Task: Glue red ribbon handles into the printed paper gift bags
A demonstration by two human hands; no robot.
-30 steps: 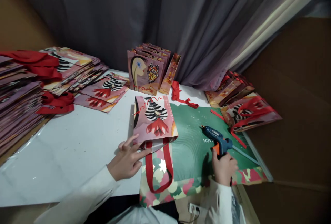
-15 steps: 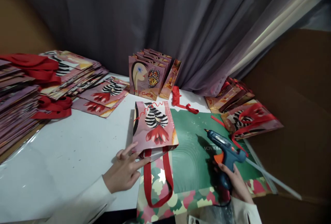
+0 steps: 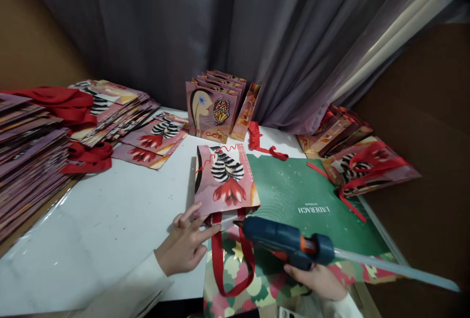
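Note:
A pink paper bag (image 3: 229,176) with a zebra-stripe and red flower print lies flat, its mouth towards me. From the mouth hangs a red ribbon handle (image 3: 235,292). My left hand (image 3: 185,244) holds the bag at the mouth's left side, one finger on the top panel and another stretched across the opening. My right hand (image 3: 317,279) grips a blue glue gun (image 3: 271,234), whose nozzle points left, just over the opening. Whether the tip touches the bag I cannot tell. A pale glue stick (image 3: 396,266) sticks out of its back end.
Under the bag lies a green board (image 3: 290,181) with a patterned border. Upright bags (image 3: 211,112) stand at the back; more bags (image 3: 338,132) stand right. Stacked flat bags (image 3: 33,176) with red ribbons (image 3: 69,102) fill the left. Cut ribbon pieces (image 3: 257,139) lie behind the bag.
The glue gun has swung left and up from over the green board, and its nozzle is now at the bag's mouth. My left hand stays at the bag; the view has shifted slightly.

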